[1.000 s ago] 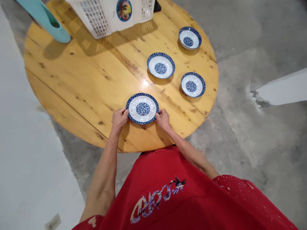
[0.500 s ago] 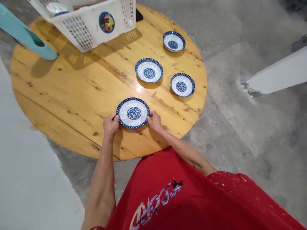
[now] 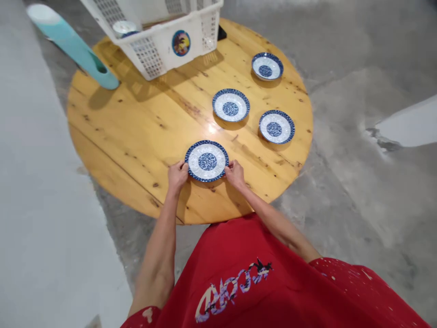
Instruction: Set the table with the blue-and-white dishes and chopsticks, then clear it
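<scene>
Nearest the camera is the person's red shirt (image 3: pixel 259 278) with a pale printed design, and from it both bare forearms reach forward over the near edge of a round wooden tabletop (image 3: pixel 136 132). The left hand (image 3: pixel 177 175) and the right hand (image 3: pixel 235 173) sit on opposite sides of a blue-and-white plate (image 3: pixel 206 161), each with its fingers curled against the rim, so the plate is grasped between them. The plate lies flat on the wood near the front edge, its patterned blue centre facing up. Beyond it and a little to the right lies a second plate (image 3: pixel 231 105) of the same pattern, and to the right of that, near the edge, a third plate (image 3: pixel 276 127); all three are apart from one another. Farther back on the right is a fourth, smaller-looking plate (image 3: pixel 267 66). At the far side stands a white plastic basket (image 3: pixel 160 41) with lattice walls and a round sticker on its front; a further dish (image 3: pixel 124 28) shows inside it. To its left a teal plastic piece (image 3: pixel 73 45) slants over the tabletop's far left rim. Grey concrete floor (image 3: pixel 358 182) surrounds the table.
</scene>
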